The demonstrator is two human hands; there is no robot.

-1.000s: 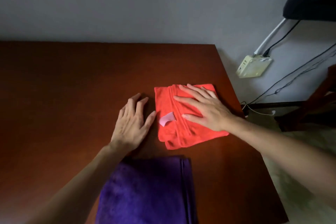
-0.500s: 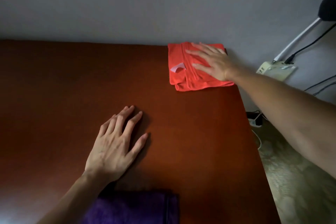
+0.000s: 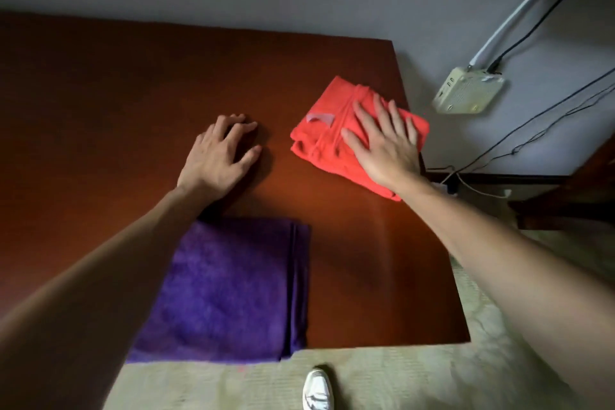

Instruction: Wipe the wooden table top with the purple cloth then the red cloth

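red cloth (image 3: 336, 130) pulled back from far corner to right edge, right hand (image 3: 387, 146) flat on it | left hand (image 3: 216, 156) spread on table (image 3: 116, 93), empty | purple cloth (image 3: 229, 289) idle near edge | red wiping pass underway

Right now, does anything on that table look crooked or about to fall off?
Yes: the red cloth lies skewed under the right hand, one corner poking past the table's right edge. The purple cloth lies square at the near edge.
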